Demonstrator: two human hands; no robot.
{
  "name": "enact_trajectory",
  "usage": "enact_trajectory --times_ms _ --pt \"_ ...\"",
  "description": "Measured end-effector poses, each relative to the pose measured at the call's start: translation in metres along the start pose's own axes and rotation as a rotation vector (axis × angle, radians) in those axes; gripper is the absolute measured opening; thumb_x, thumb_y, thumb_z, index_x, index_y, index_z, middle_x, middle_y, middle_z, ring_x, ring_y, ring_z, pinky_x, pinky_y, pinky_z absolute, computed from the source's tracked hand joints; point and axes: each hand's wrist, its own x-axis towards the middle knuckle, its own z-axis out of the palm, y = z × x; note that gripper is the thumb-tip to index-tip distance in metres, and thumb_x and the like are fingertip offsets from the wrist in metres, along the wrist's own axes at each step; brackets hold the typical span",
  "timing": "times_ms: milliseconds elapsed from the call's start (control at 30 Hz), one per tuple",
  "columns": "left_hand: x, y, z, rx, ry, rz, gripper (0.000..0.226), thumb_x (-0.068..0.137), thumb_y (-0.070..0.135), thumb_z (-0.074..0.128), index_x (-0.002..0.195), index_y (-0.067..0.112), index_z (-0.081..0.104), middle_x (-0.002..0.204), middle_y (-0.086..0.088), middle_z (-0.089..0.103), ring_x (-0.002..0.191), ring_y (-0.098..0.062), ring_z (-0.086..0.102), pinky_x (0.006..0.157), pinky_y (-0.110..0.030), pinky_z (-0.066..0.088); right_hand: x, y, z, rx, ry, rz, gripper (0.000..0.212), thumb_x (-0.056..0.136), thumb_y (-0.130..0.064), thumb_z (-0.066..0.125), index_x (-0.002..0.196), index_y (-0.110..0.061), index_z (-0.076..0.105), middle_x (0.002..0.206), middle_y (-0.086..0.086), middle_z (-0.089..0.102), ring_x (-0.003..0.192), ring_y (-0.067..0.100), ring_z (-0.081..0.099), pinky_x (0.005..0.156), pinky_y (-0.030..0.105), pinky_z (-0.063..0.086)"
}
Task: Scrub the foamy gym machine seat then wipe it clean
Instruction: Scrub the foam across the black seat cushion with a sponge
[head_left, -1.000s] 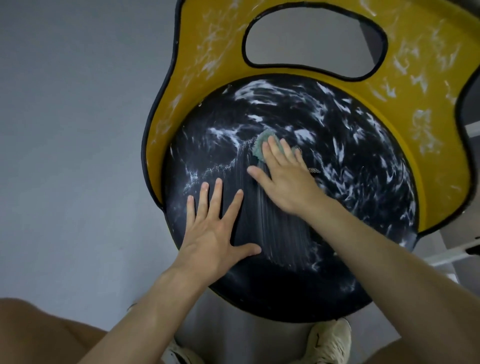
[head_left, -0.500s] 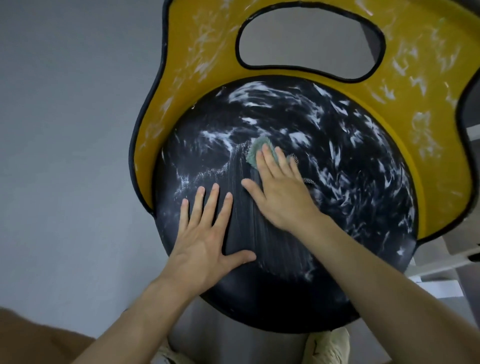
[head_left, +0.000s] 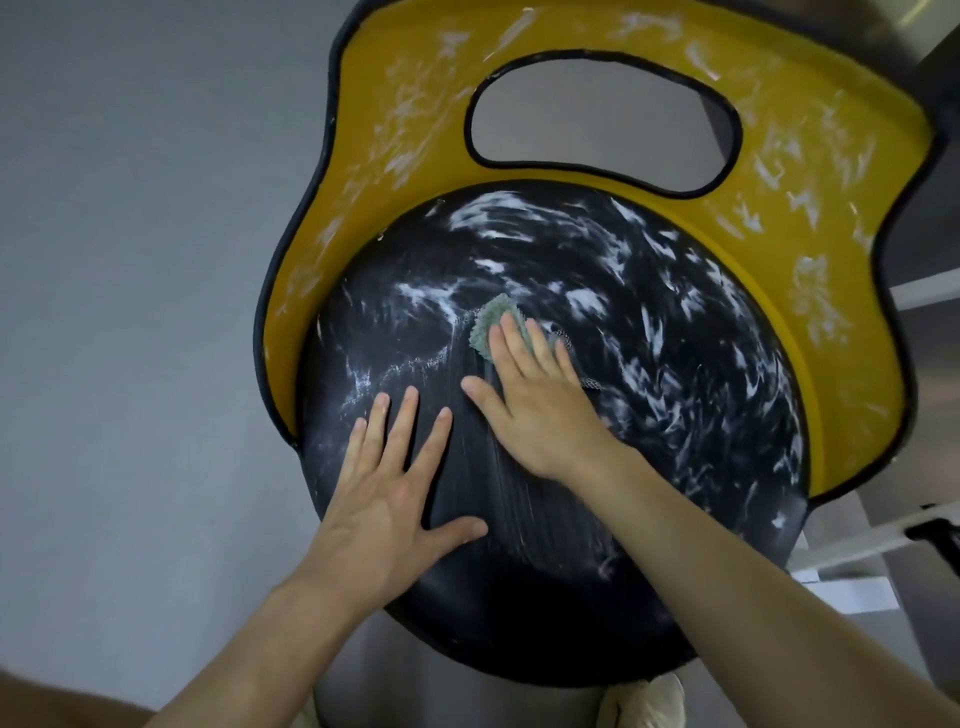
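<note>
left hand spread flat on the near-left part of the black seat | right hand flat too, straight fingers pressing a green scrub pad mid-seat | foam streaks beyond | yellow backrest furthest

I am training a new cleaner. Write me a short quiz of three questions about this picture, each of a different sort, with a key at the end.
1. True or false: the left hand lies flat, fingers spread, on the black seat.
2. Which hand presses the green pad onto the seat? A) left hand B) right hand
3. Fill the gap: white foam streaks the seat and also the ____ frame around its far side.

Key: 1 true; 2 B; 3 yellow.
</note>
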Motion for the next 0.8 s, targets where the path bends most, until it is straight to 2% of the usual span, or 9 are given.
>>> enact_trajectory --times_ms 100,233,267,367,433,533,633,700,800 --pt "0.001 0.000 -0.001 -0.016 -0.005 -0.007 0.109 0.071 0.093 0.013 0.158 0.034 -0.016 0.161 -0.001 -0.038 0.144 -0.020 -0.042 0.122 -0.042 -0.020 -0.076 -0.002 0.024 -0.021 0.008 -0.087 0.081 0.100 -0.072 0.003 0.161 -0.020 -0.013 0.166 -0.006 -0.024 0.151 0.013 -0.029 0.126 0.043 -0.008" --pt "0.001 -0.002 0.001 -0.011 -0.006 0.010 0.108 0.072 0.092 0.016 0.158 0.035 -0.014 0.162 -0.002 -0.035 0.145 -0.022 -0.040 0.122 -0.042 -0.020 -0.166 0.008 0.055 -0.083 -0.061 -0.120 0.091 0.098 -0.078 0.027 0.160 -0.011 0.024 0.169 0.001 0.015 0.156 0.024 0.016 0.117 0.045 0.018" --pt "0.000 -0.003 0.002 -0.003 -0.004 0.013 0.107 0.073 0.092 0.018 0.159 0.035 -0.012 0.163 -0.003 -0.033 0.146 -0.022 -0.038 0.121 -0.042 -0.020 -0.162 0.011 0.053 -0.095 -0.068 -0.122 0.094 0.096 -0.080 0.028 0.161 -0.012 0.024 0.170 0.000 0.015 0.156 0.024 0.016 0.117 0.045 0.017" --pt "-0.001 -0.003 0.003 0.044 0.006 -0.005 0.105 0.075 0.093 0.021 0.160 0.038 -0.007 0.165 -0.002 -0.027 0.148 -0.026 -0.035 0.121 -0.050 -0.019 -0.111 0.015 0.038 -0.076 -0.021 -0.133 0.111 0.085 -0.093 0.023 0.161 -0.019 -0.010 0.167 -0.006 -0.021 0.154 0.015 -0.023 0.124 0.043 -0.008" --pt "-0.001 -0.003 0.001 0.063 0.007 -0.030 0.102 0.076 0.094 0.022 0.158 0.043 -0.010 0.165 0.000 -0.028 0.147 -0.027 -0.036 0.120 -0.055 -0.019 -0.062 0.017 0.018 -0.095 -0.021 -0.110 0.124 0.074 -0.100 0.025 0.157 -0.023 -0.025 0.160 -0.009 -0.037 0.145 0.011 -0.039 0.123 0.044 -0.018" --pt "-0.001 -0.006 -0.002 0.059 -0.033 -0.031 0.102 0.074 0.095 0.022 0.156 0.047 -0.015 0.162 0.002 -0.035 0.144 -0.026 -0.041 0.119 -0.055 -0.021 -0.030 0.013 0.001 -0.059 -0.082 -0.064 0.130 0.068 -0.103 0.027 0.156 -0.025 -0.027 0.159 -0.010 -0.040 0.143 0.010 -0.042 0.124 0.045 -0.017" --pt "-0.001 -0.007 -0.005 0.068 -0.073 -0.032 0.104 0.068 0.096 0.015 0.152 0.048 -0.023 0.157 0.003 -0.044 0.141 -0.025 -0.046 0.118 -0.053 -0.024 -0.068 0.009 0.010 -0.033 -0.062 -0.089 0.133 0.066 -0.104 0.030 0.156 -0.023 -0.027 0.161 -0.008 -0.038 0.144 0.012 -0.041 0.124 0.044 -0.017" --pt "0.001 -0.007 -0.006 0.066 -0.099 -0.039 0.107 0.064 0.097 0.014 0.150 0.048 -0.027 0.154 0.004 -0.048 0.139 -0.025 -0.048 0.117 -0.053 -0.024 -0.113 0.009 0.027 -0.003 -0.073 -0.117 0.133 0.067 -0.104 0.031 0.157 -0.022 -0.022 0.164 -0.007 -0.032 0.149 0.015 -0.033 0.124 0.043 -0.015" --pt "0.003 -0.007 -0.006 0.099 -0.135 -0.042 0.109 0.060 0.097 0.011 0.147 0.049 -0.033 0.152 0.003 -0.051 0.138 -0.026 -0.050 0.117 -0.055 -0.023 -0.163 0.016 0.050 -0.101 -0.209 -0.138 0.136 0.065 -0.105 0.031 0.160 -0.008 0.021 0.170 0.006 0.013 0.156 0.031 0.014 0.118 0.050 0.013"
